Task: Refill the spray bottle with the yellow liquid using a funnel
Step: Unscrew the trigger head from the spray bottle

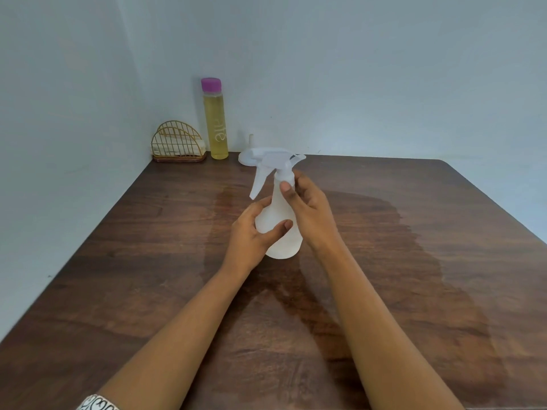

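A translucent white spray bottle (281, 214) with its trigger head (270, 162) still on stands upright in the middle of the brown wooden table (133, 261). My left hand (254, 232) wraps the bottle's lower body. My right hand (307, 205) grips the neck just under the trigger head. Behind the bottle, a white funnel (248, 153) lies upside down with its spout pointing up, partly hidden. A tall clear bottle of yellow liquid (215, 122) with a purple cap stands at the back by the wall.
A gold wire napkin holder (177, 143) with white napkins sits in the back left corner. Walls close off the table's left and far sides. A darker damp-looking patch (384, 247) spreads across the wood on the right.
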